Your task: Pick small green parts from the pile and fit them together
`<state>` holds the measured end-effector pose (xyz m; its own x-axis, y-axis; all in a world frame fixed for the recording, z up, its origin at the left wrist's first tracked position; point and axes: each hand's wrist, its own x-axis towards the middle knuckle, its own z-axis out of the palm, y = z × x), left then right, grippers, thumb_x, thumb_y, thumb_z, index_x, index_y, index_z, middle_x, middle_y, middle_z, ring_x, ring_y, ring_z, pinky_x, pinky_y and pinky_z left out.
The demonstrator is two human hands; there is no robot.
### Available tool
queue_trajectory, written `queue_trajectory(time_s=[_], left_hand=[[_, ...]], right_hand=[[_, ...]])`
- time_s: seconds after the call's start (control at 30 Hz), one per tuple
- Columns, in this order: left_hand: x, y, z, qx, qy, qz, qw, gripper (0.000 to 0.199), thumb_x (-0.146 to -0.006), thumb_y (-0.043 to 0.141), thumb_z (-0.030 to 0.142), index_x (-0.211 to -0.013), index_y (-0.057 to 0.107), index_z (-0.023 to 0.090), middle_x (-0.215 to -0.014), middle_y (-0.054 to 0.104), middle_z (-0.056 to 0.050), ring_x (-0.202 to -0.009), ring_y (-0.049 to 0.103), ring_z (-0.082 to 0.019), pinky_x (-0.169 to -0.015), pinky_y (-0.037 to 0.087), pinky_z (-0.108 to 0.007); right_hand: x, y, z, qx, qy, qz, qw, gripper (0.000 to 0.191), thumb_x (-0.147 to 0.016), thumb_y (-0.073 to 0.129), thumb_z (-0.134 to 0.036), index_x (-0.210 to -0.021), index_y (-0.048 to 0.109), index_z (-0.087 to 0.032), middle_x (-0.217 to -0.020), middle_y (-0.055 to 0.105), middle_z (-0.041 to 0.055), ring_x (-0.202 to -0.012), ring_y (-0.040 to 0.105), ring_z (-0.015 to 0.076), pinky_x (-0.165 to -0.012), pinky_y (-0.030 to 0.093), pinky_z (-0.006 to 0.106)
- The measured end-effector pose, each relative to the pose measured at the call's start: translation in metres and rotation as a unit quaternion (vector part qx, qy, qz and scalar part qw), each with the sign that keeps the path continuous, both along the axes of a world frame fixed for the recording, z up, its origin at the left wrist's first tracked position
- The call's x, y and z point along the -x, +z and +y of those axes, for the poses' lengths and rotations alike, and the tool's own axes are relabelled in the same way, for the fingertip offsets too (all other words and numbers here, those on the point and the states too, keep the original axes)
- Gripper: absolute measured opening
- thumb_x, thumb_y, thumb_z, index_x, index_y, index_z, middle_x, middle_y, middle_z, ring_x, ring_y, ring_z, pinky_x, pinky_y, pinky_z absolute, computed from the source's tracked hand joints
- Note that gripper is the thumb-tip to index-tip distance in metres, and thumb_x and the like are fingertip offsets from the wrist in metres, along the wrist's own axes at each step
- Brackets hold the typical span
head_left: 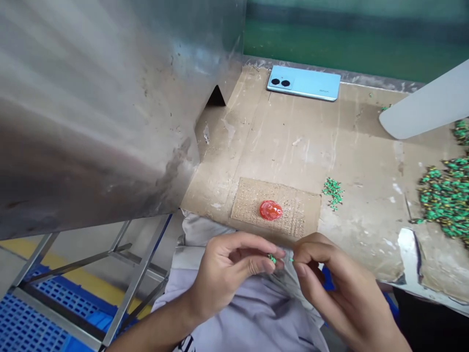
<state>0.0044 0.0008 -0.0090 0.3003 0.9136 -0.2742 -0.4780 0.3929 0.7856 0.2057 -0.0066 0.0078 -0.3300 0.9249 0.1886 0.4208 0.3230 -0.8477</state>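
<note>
At lower centre of the frame, small green piece (271,258) clamped between thumb and fingers of left hand (225,269); green speck (292,260) apparently pinched in right hand (337,286). Seems fine handling of single pieces; next calls for a light, steady pinch. Above, red lump (270,210) on cardboard pad (310,211); at right edge, green heap (447,198).

At the back of the tabletop (300,142) lies a smartphone (311,84); at the front, a cardboard piece (246,205) with a blob (270,210) on it. Right of the cardboard piece sits a pile of parts (332,191), farther right a second pile (445,200). Before the cardboard piece are the hands (223,274).
</note>
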Motion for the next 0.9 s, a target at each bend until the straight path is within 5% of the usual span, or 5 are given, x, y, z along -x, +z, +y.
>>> queue_trajectory(time_s=[0.23, 0.47, 0.9], left_hand=[[0.002, 0.001, 0.003, -0.079, 0.006, 0.092, 0.993, 0.013, -0.083, 0.092, 0.017, -0.093, 0.088, 0.025, -0.084, 0.082, 0.000, -0.079, 0.077, -0.010, -0.075, 0.062, -0.012], [0.002, 0.000, 0.003, -0.238, 0.030, 0.205, 0.949, 0.013, -0.083, 0.092, 0.018, -0.094, 0.087, 0.020, -0.083, 0.083, -0.005, -0.075, 0.078, -0.016, -0.073, 0.063, -0.021], [0.003, -0.003, 0.003, -0.261, -0.003, 0.190, 0.946, 0.006, -0.086, 0.089, 0.018, -0.089, 0.083, 0.019, -0.079, 0.082, -0.003, -0.072, 0.077, -0.016, -0.069, 0.063, -0.023]], right_hand=[[0.011, -0.003, -0.012, 0.060, -0.030, 0.057, 0.996, 0.012, -0.105, 0.054, -0.015, -0.098, 0.055, -0.025, -0.081, 0.057, -0.0030, -0.069, 0.058, 0.0112, -0.061, 0.049, 0.023], [0.014, 0.003, -0.008, 0.107, 0.002, 0.060, 0.992, 0.011, -0.106, 0.054, -0.018, -0.101, 0.057, -0.027, -0.083, 0.062, -0.0040, -0.070, 0.059, 0.0106, -0.061, 0.050, 0.021], [0.005, 0.014, 0.000, 0.146, 0.045, 0.041, 0.987, 0.012, -0.105, 0.055, -0.019, -0.096, 0.060, -0.026, -0.082, 0.066, -0.0036, -0.067, 0.063, 0.0107, -0.059, 0.051, 0.021]])
